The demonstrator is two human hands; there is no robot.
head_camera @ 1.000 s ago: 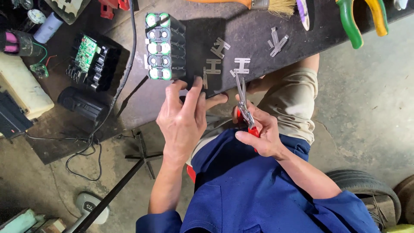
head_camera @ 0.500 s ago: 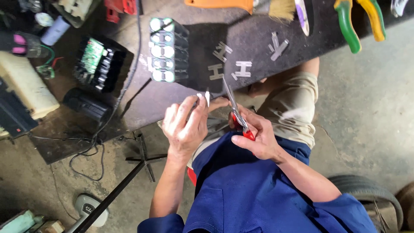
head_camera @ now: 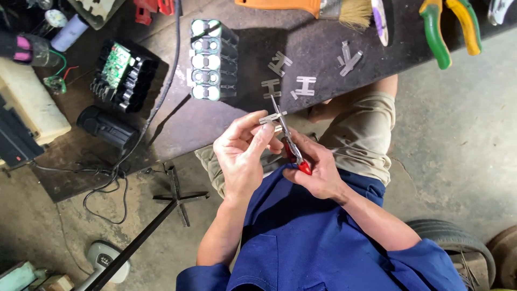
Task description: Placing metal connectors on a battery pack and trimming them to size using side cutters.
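Note:
My left hand (head_camera: 242, 153) pinches a small H-shaped metal strip (head_camera: 271, 118) between thumb and fingers, just off the near edge of the dark workbench (head_camera: 215, 124). My right hand (head_camera: 318, 167) grips red-handled pliers (head_camera: 288, 141), whose thin jaws cross the strip. More H-shaped metal strips (head_camera: 304, 86) lie on the bench beyond the hands. A pack of cylindrical battery cells (head_camera: 209, 59) in a dark holder stands further back.
A black battery housing with a green circuit board (head_camera: 121, 73) and a black casing (head_camera: 107, 126) sit at the left. A brush (head_camera: 318, 8) and green-and-yellow pliers (head_camera: 449, 27) lie at the bench's far side. Cables (head_camera: 107, 178), a black metal stand (head_camera: 175, 196) and a tyre (head_camera: 458, 248) are on the floor.
Both hands lifted from the bench edge toward my body. The left hand picked up a metal strip, and the pliers swung onto it.

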